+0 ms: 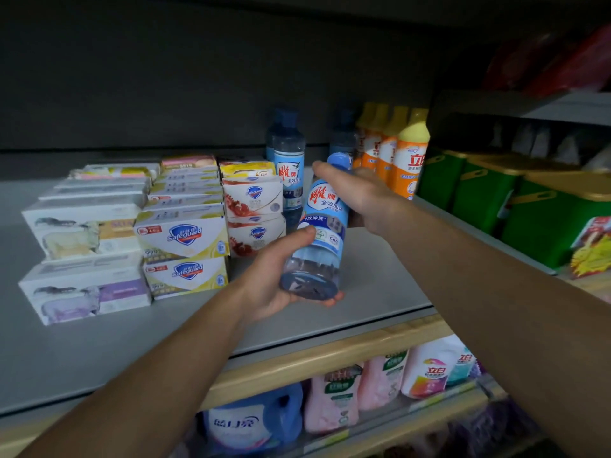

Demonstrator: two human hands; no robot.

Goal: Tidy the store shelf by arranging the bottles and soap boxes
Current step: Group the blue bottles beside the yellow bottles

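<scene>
A clear blue bottle [322, 226] with a blue label is tilted above the grey shelf [370, 276], its base toward me. My left hand [281, 276] cups its base, thumb on the label. My right hand [363, 196] grips its upper part near the blue cap. Behind it stand two more blue bottles [288, 160], one partly hidden. A row of orange bottles [408, 153] with yellow caps stands at the right. Soap boxes [183, 236] are stacked in rows on the shelf's left half.
Green tubs [542, 213] with gold lids fill the neighbouring shelf to the right. A wooden rail [330, 352] edges the shelf front. Below it stand pink and blue detergent bottles [334, 401]. The shelf above hangs low overhead.
</scene>
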